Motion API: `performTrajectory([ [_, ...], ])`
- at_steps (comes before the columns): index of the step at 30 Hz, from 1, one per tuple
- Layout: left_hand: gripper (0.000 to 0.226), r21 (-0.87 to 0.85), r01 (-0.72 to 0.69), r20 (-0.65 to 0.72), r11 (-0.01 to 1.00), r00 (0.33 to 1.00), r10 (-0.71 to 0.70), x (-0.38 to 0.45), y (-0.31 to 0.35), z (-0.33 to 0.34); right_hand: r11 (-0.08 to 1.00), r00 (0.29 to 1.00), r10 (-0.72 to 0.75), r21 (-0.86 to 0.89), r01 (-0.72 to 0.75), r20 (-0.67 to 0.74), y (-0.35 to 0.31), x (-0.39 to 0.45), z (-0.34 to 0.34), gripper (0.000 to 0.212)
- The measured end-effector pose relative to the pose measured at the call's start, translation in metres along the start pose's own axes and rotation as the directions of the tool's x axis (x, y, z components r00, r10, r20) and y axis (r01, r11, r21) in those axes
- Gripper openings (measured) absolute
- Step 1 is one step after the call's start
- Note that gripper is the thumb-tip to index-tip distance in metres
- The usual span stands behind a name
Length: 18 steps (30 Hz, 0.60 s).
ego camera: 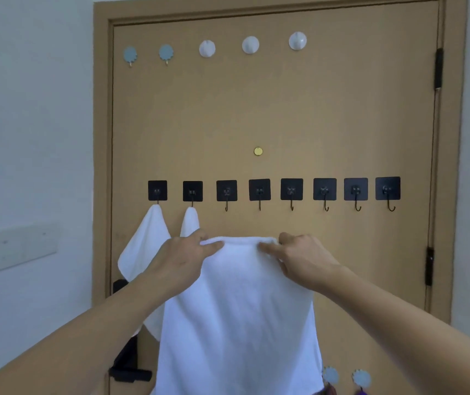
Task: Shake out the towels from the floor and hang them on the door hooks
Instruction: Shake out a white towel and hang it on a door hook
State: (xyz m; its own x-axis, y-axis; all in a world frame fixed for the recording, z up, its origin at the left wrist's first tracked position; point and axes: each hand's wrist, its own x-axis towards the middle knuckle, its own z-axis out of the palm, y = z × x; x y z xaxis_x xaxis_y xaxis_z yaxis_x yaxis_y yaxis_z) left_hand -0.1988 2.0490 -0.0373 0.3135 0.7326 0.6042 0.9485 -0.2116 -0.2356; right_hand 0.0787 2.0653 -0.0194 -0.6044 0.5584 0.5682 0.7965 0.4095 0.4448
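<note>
I hold a white towel (239, 309) up in front of a brown door (285, 115). My left hand (182, 260) pinches its top edge at the left. My right hand (305, 260) pinches the same edge at the right. The cloth hangs flat and straight down between them. Its top edge lies just below a row of several black square hooks (259, 192). Two white towels hang from the leftmost hooks: one (145, 243) from the first, another (190, 222) from the second, partly hidden behind my left hand. The other black hooks are bare.
Several round hooks, blue and white (250, 44), line the top of the door. Two blue round hooks (360, 377) sit low at the right. A black door handle and lock (128, 372) is at the lower left. White wall with a switch plate (14, 249) is left.
</note>
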Motion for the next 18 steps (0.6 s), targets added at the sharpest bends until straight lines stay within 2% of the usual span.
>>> performTrajectory([
  [2, 0.080, -0.028, 0.012, -0.028, 1.000, 1.000, -0.013, 0.035, -0.016, 0.017, 0.995, 0.993, 0.094, -0.028, -0.093, 0.072, 0.007, 0.033, 0.014, 0.053],
  [4, 0.077, -0.015, 0.014, -0.079, 1.000, 0.997, -0.015, 0.071, -0.027, 0.029, 0.984, 0.984, 0.163, -0.084, -0.157, 0.076, 0.013, 0.069, 0.024, 0.048],
  [7, 0.049, -0.169, 0.106, -0.081, 0.980, 0.989, -0.121, 0.125, -0.047, 0.044, 0.963, 0.962, 0.264, -0.076, -0.259, 0.065, 0.026, 0.126, 0.042, 0.046],
  [9, 0.049, -0.280, 0.121, -0.122, 0.952, 0.980, -0.160, 0.161, -0.063, 0.055, 0.934, 0.930, 0.357, -0.011, -0.357, 0.091, 0.035, 0.162, 0.055, 0.047],
  [11, 0.052, -0.298, 0.120, -0.159, 0.947, 0.972, -0.173, 0.182, -0.071, 0.066, 0.884, 0.887, 0.442, 0.105, -0.456, 0.131, 0.039, 0.190, 0.066, 0.051],
  [13, 0.030, -0.386, 0.215, -0.072, 0.897, 0.962, -0.262, 0.195, -0.075, 0.088, 0.824, 0.849, 0.493, 0.212, -0.526, 0.190, 0.038, 0.208, 0.082, 0.052],
  [15, 0.015, -0.462, 0.267, -0.024, 0.846, 0.950, -0.313, 0.199, -0.072, 0.108, 0.788, 0.831, 0.500, 0.271, -0.553, 0.242, 0.032, 0.210, 0.101, 0.040],
  [16, 0.015, -0.469, 0.261, -0.029, 0.844, 0.950, -0.310, 0.200, -0.069, 0.115, 0.767, 0.825, 0.504, 0.305, -0.564, 0.257, 0.029, 0.207, 0.110, 0.034],
  [18, 0.019, -0.443, 0.158, -0.092, 0.882, 0.971, -0.220, 0.199, -0.063, 0.131, 0.703, 0.812, 0.509, 0.406, -0.584, 0.286, 0.024, 0.197, 0.125, 0.029],
])
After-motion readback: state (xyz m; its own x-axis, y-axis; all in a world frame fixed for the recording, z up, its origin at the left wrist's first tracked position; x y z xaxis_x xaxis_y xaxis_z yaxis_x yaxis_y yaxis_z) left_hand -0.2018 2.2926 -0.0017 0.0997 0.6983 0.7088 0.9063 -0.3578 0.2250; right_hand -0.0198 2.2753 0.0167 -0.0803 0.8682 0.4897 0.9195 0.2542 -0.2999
